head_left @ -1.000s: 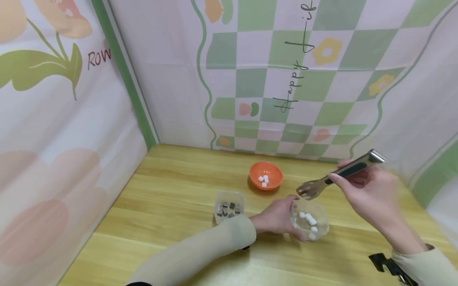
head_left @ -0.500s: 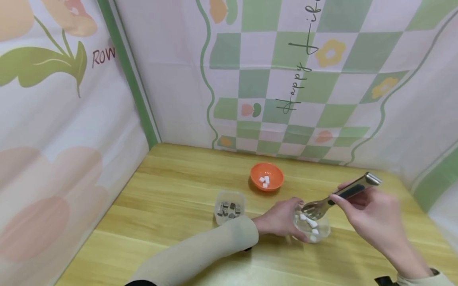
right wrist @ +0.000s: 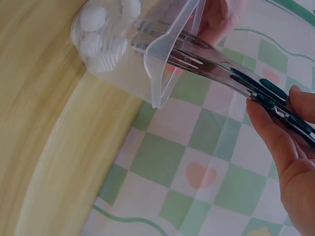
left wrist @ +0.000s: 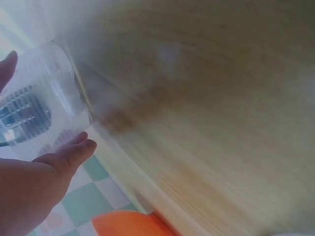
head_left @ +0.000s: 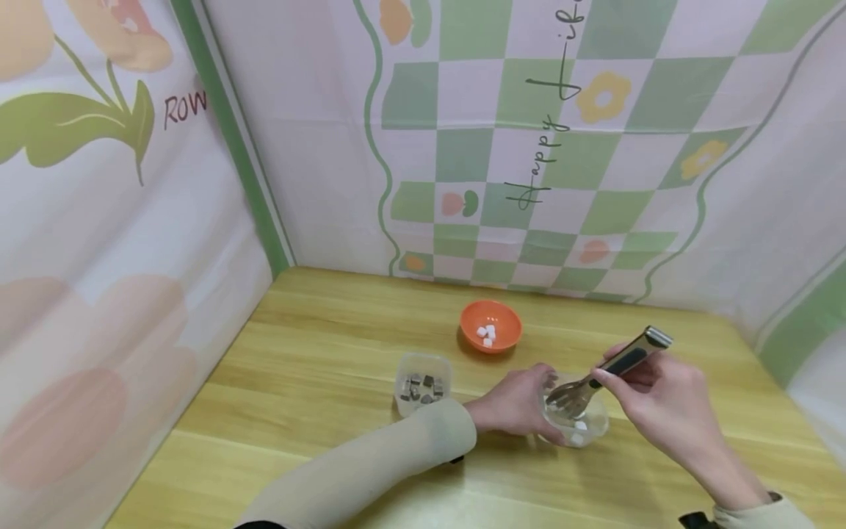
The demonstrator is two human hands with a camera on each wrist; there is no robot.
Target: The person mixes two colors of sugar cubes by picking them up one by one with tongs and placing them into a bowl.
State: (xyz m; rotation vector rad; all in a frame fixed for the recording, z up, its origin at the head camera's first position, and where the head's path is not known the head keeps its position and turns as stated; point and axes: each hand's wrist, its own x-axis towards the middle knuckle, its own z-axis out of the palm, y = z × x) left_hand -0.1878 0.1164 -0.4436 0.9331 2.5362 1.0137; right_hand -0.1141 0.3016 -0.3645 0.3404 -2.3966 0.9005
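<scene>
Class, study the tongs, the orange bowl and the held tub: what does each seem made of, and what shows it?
Tongs: apparently polished metal, with bright reflections; the dark grip inserts may be plastic or rubber.
Orange bowl: probably glossy plastic, given highlights inside, though glazed ceramic is possible.
Held tub: likely clear plastic, as white pieces show through its wall.

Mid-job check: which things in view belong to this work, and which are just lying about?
Belongs:
tongs, held in the right hand
clear tub, held by the left hand
white pieces inside
orange bowl, probably: similar white cubes inside

Lying about, it seems:
second tub
dark pieces inside
</scene>
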